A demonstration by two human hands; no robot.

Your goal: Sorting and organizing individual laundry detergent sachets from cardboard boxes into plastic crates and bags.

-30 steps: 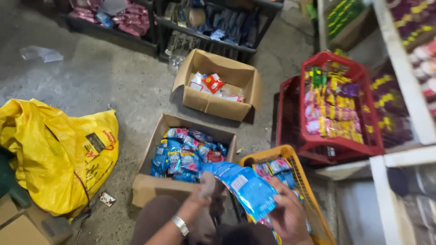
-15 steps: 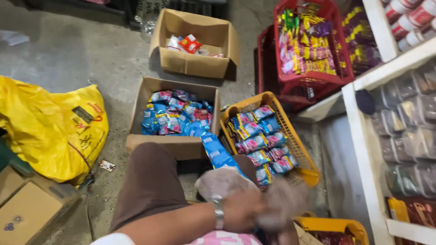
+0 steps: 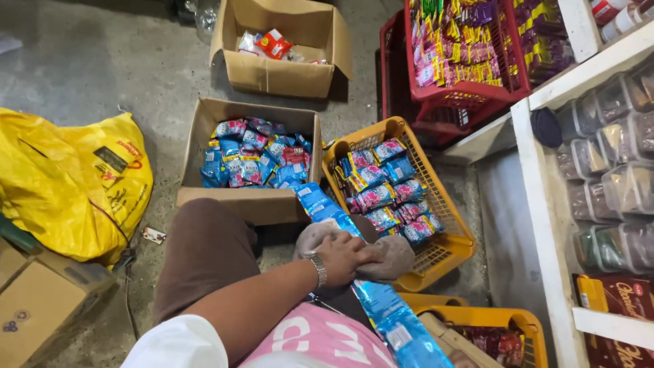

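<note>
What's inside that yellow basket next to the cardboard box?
The yellow basket holds small blue and pink snack packets, filling its far part. The near end shows bare mesh. Anything beneath the packets is covered.

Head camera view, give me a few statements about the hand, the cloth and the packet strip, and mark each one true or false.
1. The left hand presses a grey-brown cloth onto a strip of blue packets. True.
2. The yellow basket beside the hand holds no packets. False: it holds rows of blue and pink packets.
3. The left wrist wears a metal watch. True.
4. The cardboard box ahead of the knee is sealed shut. False: it is open and holds blue packets.
5. A yellow bag lies on the floor to the left. True.
</note>
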